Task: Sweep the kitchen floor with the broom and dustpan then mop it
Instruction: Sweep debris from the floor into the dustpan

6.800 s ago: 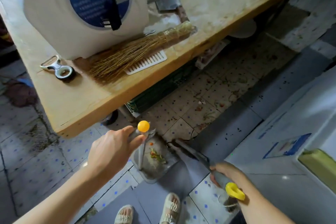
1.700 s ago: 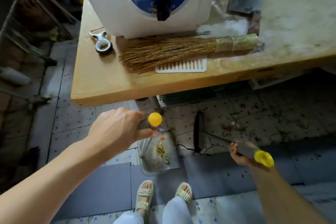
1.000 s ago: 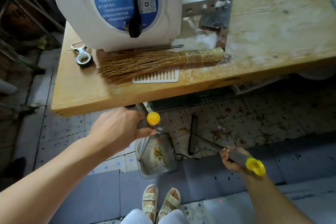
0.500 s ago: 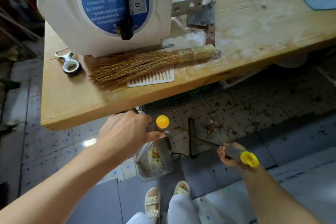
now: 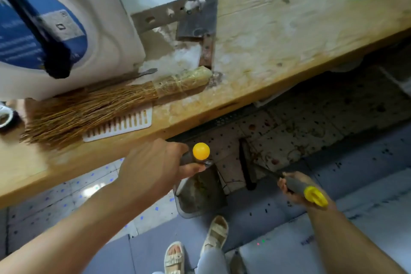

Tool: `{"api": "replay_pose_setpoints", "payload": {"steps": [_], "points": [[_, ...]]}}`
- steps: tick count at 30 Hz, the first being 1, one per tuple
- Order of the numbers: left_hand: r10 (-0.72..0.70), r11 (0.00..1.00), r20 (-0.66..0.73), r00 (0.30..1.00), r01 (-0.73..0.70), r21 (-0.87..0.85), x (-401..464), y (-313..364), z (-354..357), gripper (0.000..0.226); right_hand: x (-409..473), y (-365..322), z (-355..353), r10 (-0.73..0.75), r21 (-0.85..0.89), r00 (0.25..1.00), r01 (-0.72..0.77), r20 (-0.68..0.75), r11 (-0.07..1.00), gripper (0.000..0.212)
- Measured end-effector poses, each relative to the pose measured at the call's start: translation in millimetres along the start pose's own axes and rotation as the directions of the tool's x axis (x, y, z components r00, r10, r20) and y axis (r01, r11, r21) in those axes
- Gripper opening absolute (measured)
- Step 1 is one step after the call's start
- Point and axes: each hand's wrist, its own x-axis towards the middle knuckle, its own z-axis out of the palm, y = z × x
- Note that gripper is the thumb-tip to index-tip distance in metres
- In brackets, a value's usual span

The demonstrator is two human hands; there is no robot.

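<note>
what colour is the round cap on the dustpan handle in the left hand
Orange-yellow: the round cap tops the grey dustpan handle, clearest in the head view.

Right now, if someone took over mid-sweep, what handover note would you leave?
Left hand grips the dustpan handle; dustpan sits on the floor by the feet, some debris in it.
Right hand grips the broom handle; broom head is on the tiles under the wooden table.
Done: part of the sweeping.
Left: specks on the tiles, then mopping; no mop in view.
</note>
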Motion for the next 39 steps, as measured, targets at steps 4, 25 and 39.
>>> {"api": "replay_pose_setpoints", "payload": {"steps": [4,25,39], "points": [[-0.006,1.000,0.018,1.000,0.006,0.002,28,28,-7,0.052,-3,-39,-18,-0.019,-0.017,0.999,0.018,-0.039,1.000,0.036],[0.203,0.978,-0.018,0.979,-0.204,-0.045,86,86,-35,0.046,-42,-56,-51,-0.073,0.227,0.994,0.052,0.083,0.973,0.031],[0.338,0.936,0.001,0.941,-0.336,0.104,108,97,-46,0.044,-26,-59,-11,-0.056,0.302,0.990,0.015,0.126,0.953,0.024]]}}
